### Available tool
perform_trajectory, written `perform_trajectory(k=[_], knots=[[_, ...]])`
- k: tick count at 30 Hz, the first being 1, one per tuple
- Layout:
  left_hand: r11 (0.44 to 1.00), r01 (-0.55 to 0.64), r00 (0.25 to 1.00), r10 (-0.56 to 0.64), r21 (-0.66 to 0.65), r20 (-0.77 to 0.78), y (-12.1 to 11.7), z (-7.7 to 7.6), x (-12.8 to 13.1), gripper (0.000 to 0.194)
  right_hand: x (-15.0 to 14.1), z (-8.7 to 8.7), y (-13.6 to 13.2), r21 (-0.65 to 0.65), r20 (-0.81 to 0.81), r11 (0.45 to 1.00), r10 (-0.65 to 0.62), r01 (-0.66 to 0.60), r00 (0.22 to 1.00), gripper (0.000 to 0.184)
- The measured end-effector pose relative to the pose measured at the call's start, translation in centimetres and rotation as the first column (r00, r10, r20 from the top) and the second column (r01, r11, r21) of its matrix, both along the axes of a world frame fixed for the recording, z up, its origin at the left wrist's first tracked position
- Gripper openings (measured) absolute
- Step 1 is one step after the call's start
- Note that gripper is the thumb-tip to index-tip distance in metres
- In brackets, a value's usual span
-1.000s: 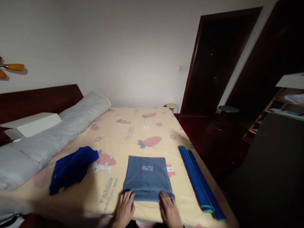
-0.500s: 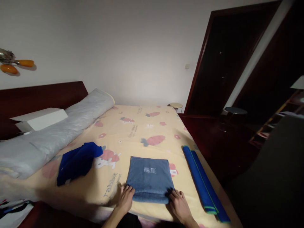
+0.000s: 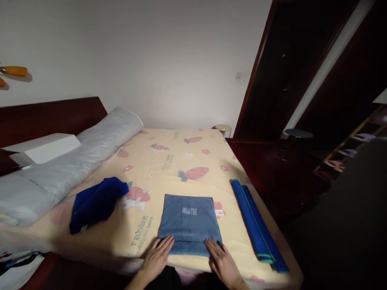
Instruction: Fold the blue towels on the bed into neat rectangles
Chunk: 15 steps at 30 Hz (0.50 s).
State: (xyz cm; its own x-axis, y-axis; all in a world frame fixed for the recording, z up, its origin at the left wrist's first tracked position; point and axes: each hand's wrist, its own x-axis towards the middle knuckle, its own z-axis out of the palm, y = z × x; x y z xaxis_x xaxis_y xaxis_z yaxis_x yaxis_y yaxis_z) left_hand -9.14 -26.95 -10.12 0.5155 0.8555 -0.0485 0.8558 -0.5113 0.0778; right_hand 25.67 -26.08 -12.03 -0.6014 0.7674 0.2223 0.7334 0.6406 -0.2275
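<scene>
A grey-blue towel (image 3: 190,217) with pale lettering lies flat on the bed, its near edge folded over in a narrow strip. My left hand (image 3: 159,253) rests on the near left corner, fingers stretched out flat on the cloth. On the near right corner lies my right hand (image 3: 222,259), its fingers also extended and pressing the folded strip. A small white label (image 3: 219,212) sticks out from the towel's right side.
A crumpled blue cloth (image 3: 98,203) lies to the left, and rolled blue cloths with green edging (image 3: 256,225) to the right. A grey roll (image 3: 69,161) and a white box (image 3: 50,148) are by the headboard (image 3: 51,112). Stools (image 3: 223,128) stand beyond the bed (image 3: 169,169).
Both hands have gone from gripping the towel's near corners to lying flat on it. The near fold is now pressed down flatter. The view has shifted slightly.
</scene>
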Motion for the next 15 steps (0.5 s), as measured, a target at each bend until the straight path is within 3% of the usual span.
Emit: perform_trajectory(k=[4, 10, 15], knots=[[0.997, 0.034, 0.999, -0.032, 0.073, -0.024, -0.6, 0.4, -2.7, 0.087, 3.4, 0.2, -0.3, 0.012, 0.003, 1.0, 0.018, -0.018, 1.0, 0.06], [0.998, -0.012, 0.994, 0.006, -0.06, -0.107, -0.1, 0.3, -1.1, 0.087, 2.8, 0.1, -0.6, -0.013, 0.016, 0.995, -0.102, 0.102, 0.995, 0.049], [0.993, -0.067, 0.991, 0.055, -0.094, -0.122, 0.5, 2.0, -1.0, 0.081, 2.5, 2.0, 0.2, -0.201, -0.046, 0.966, -0.177, 0.165, 0.983, 0.043]])
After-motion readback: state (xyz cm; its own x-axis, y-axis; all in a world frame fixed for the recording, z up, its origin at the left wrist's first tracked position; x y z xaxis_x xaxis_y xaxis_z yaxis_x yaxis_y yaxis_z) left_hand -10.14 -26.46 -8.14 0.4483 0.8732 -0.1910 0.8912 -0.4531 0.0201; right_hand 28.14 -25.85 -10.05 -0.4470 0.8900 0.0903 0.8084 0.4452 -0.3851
